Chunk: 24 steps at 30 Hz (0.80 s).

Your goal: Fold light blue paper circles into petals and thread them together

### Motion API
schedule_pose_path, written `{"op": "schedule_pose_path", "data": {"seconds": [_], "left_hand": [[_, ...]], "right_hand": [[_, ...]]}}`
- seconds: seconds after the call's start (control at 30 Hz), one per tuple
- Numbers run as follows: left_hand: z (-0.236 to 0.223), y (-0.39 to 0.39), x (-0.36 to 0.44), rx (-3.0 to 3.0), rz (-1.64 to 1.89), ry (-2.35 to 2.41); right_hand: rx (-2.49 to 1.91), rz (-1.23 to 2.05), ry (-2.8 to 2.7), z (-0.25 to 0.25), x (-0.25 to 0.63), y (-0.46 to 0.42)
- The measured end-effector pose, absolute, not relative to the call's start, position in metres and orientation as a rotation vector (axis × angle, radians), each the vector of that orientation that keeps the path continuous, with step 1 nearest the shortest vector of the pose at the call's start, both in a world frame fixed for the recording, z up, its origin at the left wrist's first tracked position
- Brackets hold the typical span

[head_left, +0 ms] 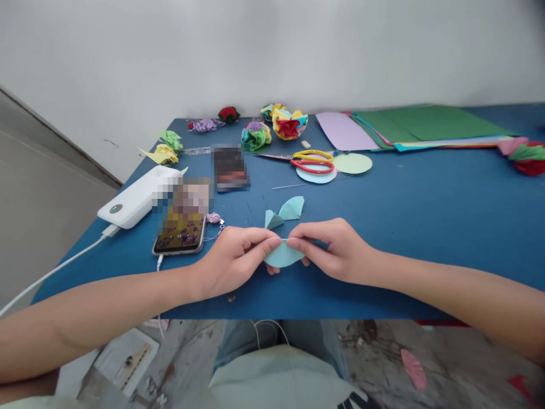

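Note:
Between my two hands is a light blue piece of paper [284, 257], folded along its upper edge into a half-round shape. My left hand [247, 253] pinches the left end of the fold between thumb and forefinger. At the right end, my right hand [330, 250] pinches it the same way, the thumbs close together. Just beyond the fingers lie folded light blue paper pieces [292, 208] on the blue table [409, 227]. The undersides of the fingers are partly hidden behind the paper.
Scissors [313, 161] with red and yellow handles lie over paper circles [353, 163]. Coloured sheets [430, 125] are stacked at the back right. Crumpled paper flowers [289, 124] line the back. On the left are a phone [181, 230] and a white power bank [138, 196] with cables.

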State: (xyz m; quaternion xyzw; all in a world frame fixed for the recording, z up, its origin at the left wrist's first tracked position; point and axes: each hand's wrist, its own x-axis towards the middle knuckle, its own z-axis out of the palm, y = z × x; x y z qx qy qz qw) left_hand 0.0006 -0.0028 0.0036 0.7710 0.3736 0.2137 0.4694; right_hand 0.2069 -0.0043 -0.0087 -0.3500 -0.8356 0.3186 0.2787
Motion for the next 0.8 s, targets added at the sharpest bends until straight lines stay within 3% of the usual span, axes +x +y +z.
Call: {"op": "schedule_pose_path", "data": {"seconds": [0.2, 0.43, 0.8], "left_hand": [[0.002, -0.002, -0.002, 1.753, 0.652, 0.926], [-0.002, -0.003, -0.006, 2.465, 0.643, 0.880], [-0.008, -0.001, -0.008, 2.463, 0.661, 0.899]], "right_hand": [[-1.026, 1.040, -2.087, -0.005, 0.212, 0.001], [-0.993, 1.380, -1.826, -0.009, 0.216, 0.012], [-0.896, 1.372, -1.957, -0.008, 0.209, -0.002]]}}
